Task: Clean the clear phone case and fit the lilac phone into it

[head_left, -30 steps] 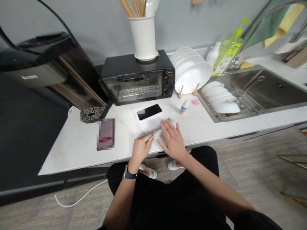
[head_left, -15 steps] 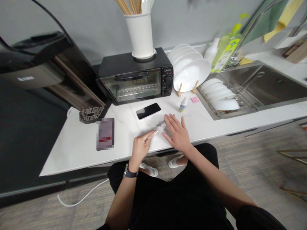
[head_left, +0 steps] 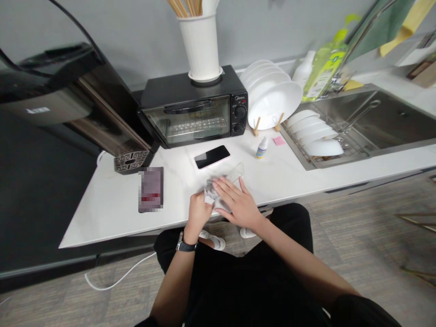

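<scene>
Grey cloth (head_left: 210, 192) before the "Midea" oven (head_left: 190, 119)
Right hand (head_left: 237, 202) lies flat on it; left hand (head_left: 199, 210) curls against it, grip unclear

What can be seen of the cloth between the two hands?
The cloth is pale grey, looks like soft fabric, and is bunched into loose folds. It lies near the front edge of the white counter. The right hand is spread over it, hiding part of it; the left hand meets its left side. Its full outline and underside cannot be seen.
</scene>
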### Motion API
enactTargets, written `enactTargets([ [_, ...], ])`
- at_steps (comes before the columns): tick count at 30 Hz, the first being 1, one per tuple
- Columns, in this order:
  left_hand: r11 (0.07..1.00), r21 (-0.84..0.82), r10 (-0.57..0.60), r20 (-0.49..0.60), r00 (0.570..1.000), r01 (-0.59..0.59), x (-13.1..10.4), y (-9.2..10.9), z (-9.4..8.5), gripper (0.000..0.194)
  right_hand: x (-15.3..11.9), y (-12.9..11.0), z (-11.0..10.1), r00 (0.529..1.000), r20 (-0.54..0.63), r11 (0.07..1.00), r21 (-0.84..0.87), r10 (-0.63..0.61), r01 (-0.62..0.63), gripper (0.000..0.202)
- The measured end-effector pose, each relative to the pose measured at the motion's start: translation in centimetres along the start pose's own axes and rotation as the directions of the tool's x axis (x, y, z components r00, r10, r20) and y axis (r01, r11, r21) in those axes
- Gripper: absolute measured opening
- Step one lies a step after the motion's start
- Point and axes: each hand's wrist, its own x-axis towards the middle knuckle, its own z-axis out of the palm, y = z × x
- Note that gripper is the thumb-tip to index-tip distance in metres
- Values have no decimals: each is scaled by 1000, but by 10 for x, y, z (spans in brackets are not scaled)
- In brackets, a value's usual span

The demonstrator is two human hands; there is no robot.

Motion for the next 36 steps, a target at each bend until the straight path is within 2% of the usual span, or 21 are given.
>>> enactTargets([
  [4, 995, -57, 75, -58, 995, -79, 0, 10, 0, 28, -2, 46, -19, 988, -97, 991, -51, 118, -124, 79],
  [7, 984, -101, 138, -96, 986, -148, 1, 14, 0, 32, 1, 56, -24, 971, -158, 982, -39, 178, -187, 78],
  [10, 984, -68, 156, -131, 979, -166, 2, 12, 0, 30, 3, 31, -13, 985, -124, 993, 4, 116, -117, 79],
  [14, 991, -5, 134, -149, 980, -136, 1, 4, 1, 21, 1, -15, 9, 993, -61, 992, 63, -103, 107, 81],
  [17, 991, -2, 132, -149, 980, -134, 1, 2, 1, 20, -1, -18, 12, 988, -45, 987, 54, -151, 153, 77],
  [20, 990, -16, 139, -140, 980, -143, 2, 4, 0, 22, -1, 10, 1, 997, -34, 998, 13, -67, 68, 76],
  [23, 985, -72, 147, -140, 979, -158, 2, 10, 1, 27, 1, 42, -12, 992, -85, 995, -23, 98, -100, 77],
  [25, 978, -126, 146, -139, 980, -164, 2, 12, 2, 29, 4, 49, -13, 971, -140, 980, -28, 193, -198, 78],
  [27, 978, -146, 132, -140, 981, -152, 3, 12, 3, 28, 6, 39, -8, 955, -172, 968, -22, 242, -249, 83],
  [29, 984, -124, 110, -146, 983, -129, 3, 9, 2, 24, 6, 15, 3, 963, -156, 975, -9, 218, -222, 90],
  [32, 990, -94, 93, -154, 984, -108, 3, 2, 1, 18, 4, -21, 16, 995, -75, 998, 21, 61, -59, 94],
  [34, 990, -89, 97, -150, 984, -112, 3, -1, -1, 16, 2, -29, 18, 998, -35, 998, 35, -55, 56, 90],
  [36, 989, -86, 104, -142, 984, -117, 2, -1, -1, 16, 1, -21, 13, 993, -16, 993, 30, -115, 116, 83],
])
